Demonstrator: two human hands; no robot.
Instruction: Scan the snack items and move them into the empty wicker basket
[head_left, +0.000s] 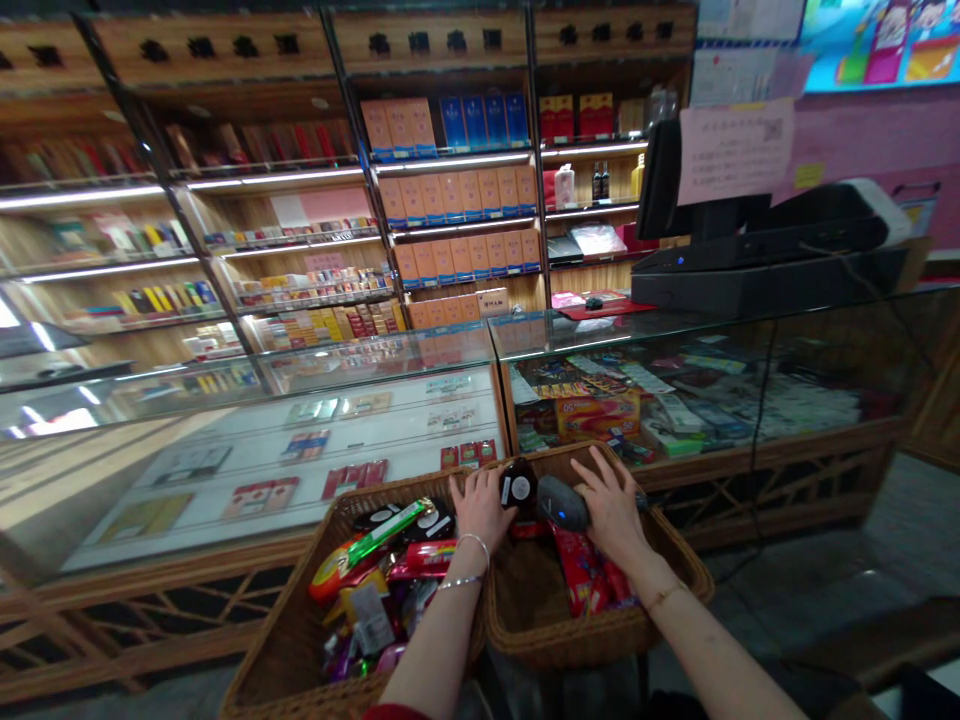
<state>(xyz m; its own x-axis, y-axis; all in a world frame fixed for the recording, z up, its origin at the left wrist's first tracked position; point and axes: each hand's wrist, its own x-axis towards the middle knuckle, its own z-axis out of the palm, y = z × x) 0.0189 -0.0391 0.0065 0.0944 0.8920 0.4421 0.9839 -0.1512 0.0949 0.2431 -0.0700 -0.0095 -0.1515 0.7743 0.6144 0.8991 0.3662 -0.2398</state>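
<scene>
My left hand (480,512) holds a small dark round package with a white label (519,487) above the gap between two wicker baskets. My right hand (611,508) grips a grey handheld barcode scanner (562,503), its head pointed at the label just left of it. The left basket (300,610) is full of colourful snack packets, among them a green and orange bar (375,545). The right basket (675,560) holds a few red packets (581,575) under my right wrist.
A glass display counter (375,350) with small boxed goods runs across just behind the baskets. A black register and monitor (757,250) sit on its right end. Lit wall shelves (457,200) of boxes stand behind. Tiled floor (862,560) lies to the right.
</scene>
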